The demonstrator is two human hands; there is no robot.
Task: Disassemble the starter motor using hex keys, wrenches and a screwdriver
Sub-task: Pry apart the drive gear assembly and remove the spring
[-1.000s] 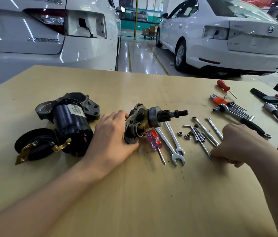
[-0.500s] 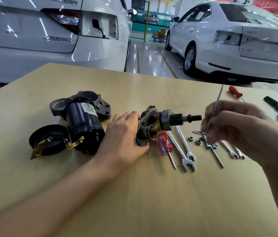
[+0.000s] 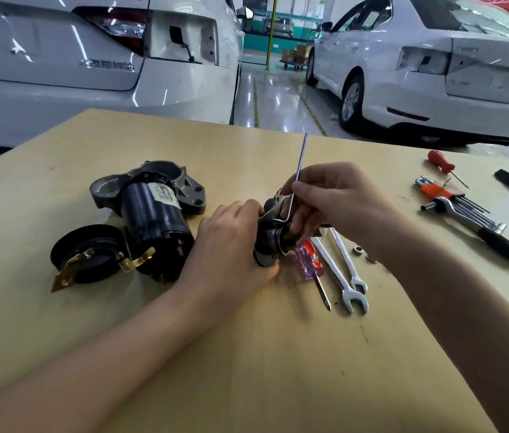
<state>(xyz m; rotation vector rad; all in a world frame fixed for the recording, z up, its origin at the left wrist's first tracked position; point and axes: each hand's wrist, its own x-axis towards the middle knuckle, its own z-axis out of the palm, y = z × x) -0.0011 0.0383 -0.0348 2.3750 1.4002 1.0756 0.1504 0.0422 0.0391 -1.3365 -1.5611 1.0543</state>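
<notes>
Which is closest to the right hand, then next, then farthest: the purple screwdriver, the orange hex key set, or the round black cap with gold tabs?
From the right hand, in the head view:
1. Purple screwdriver, just below the hand on the table.
2. Orange hex key set, off to the right.
3. Round black cap, far on the left, beyond the left hand.

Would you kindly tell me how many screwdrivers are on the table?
2: a purple-handled screwdriver beside the wrenches, just right of the part being held, and a red-handled screwdriver at the far right. The right forearm may hide others.

Motor housing (image 3: 153, 210) left of wrenches (image 3: 340, 270) on table (image 3: 247, 370).
</notes>
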